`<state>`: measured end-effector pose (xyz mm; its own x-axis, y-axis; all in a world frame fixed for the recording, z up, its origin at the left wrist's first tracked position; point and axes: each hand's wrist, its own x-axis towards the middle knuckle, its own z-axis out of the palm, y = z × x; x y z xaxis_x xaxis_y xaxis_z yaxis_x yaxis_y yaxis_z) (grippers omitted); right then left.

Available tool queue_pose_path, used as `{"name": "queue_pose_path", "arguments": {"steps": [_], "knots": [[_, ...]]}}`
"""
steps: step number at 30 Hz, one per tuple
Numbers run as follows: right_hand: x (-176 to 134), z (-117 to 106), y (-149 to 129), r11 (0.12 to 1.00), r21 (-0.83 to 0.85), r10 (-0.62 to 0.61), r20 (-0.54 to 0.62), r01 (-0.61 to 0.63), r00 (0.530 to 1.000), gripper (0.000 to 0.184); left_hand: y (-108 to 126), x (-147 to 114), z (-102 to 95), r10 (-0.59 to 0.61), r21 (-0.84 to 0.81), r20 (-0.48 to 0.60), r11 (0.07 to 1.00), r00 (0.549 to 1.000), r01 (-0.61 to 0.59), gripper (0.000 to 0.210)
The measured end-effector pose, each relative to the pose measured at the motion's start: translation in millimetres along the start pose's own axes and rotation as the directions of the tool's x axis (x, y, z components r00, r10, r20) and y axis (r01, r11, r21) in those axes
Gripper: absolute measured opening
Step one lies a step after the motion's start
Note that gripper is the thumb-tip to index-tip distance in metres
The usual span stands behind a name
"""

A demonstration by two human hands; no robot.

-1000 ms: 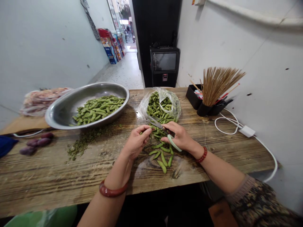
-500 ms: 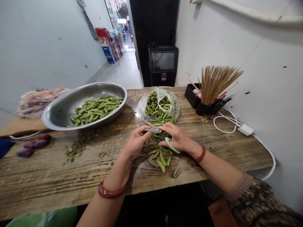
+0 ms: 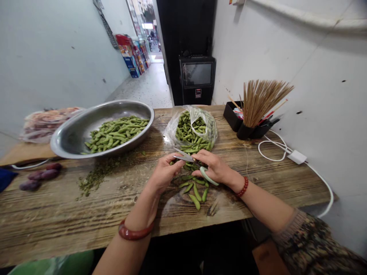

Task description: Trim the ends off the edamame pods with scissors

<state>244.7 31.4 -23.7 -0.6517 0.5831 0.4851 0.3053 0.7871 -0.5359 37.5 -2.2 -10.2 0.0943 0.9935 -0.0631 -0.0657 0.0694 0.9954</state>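
Observation:
My right hand [image 3: 213, 166] is closed around a pair of scissors [image 3: 185, 157] with pale green handles. Their blades are parted and point left, at the fingertips of my left hand [image 3: 166, 170]. That hand is pinched closed, and a bit of green pod shows at its fingers; most of it is hidden. Below my hands, several loose edamame pods [image 3: 196, 193] lie on the wooden table [image 3: 120, 214]. Just beyond them sits a clear plastic bag [image 3: 212, 128] full of pods, its mouth towards me.
A wide metal bowl [image 3: 69, 139] with many pods stands at the left, with small green trimmings [image 3: 96, 177] before it. Plums [image 3: 43, 174] lie further left. At the right are a black holder [image 3: 233, 116] with wooden skewers [image 3: 262, 101] and a white cable [image 3: 323, 179].
The scissor blades look slightly further apart than before. Both hands stay in nearly the same place, and the pods on the table have not moved.

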Motion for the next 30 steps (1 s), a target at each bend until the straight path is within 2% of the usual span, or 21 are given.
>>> {"name": "queue_pose_path", "arguments": {"steps": [6,11,15,19,23,30], "knots": [[-2,-1,1,1.000,-0.016,-0.002,0.009,0.002,1.000,0.046,0,0,-1.0,-0.008,0.005,-0.003,1.000,1.000,0.008,0.026],[-2,-1,1,0.999,-0.013,0.044,0.020,-0.044,0.999,0.044,2,0,-1.9,-0.017,0.032,-0.036,0.999,0.999,0.018,0.025],[-1,1,2,0.998,0.028,0.064,-0.041,-0.063,0.997,0.043,5,-1,-2.8,-0.034,-0.113,-0.022,0.993,0.999,0.031,0.022],[-2,4,7,0.996,0.045,0.087,-0.116,-0.083,0.989,0.048,9,1,-3.1,-0.015,-0.257,-0.085,0.966,0.996,-0.007,0.023],[-2,6,9,0.994,0.052,0.103,-0.146,-0.096,0.984,0.057,11,1,-2.9,-0.011,-0.280,-0.116,0.960,0.993,-0.023,0.024],[-1,4,3,0.995,0.065,0.079,-0.116,-0.072,0.990,0.058,12,0,-1.5,0.004,-0.314,-0.111,0.949,0.994,-0.039,0.025]]}}
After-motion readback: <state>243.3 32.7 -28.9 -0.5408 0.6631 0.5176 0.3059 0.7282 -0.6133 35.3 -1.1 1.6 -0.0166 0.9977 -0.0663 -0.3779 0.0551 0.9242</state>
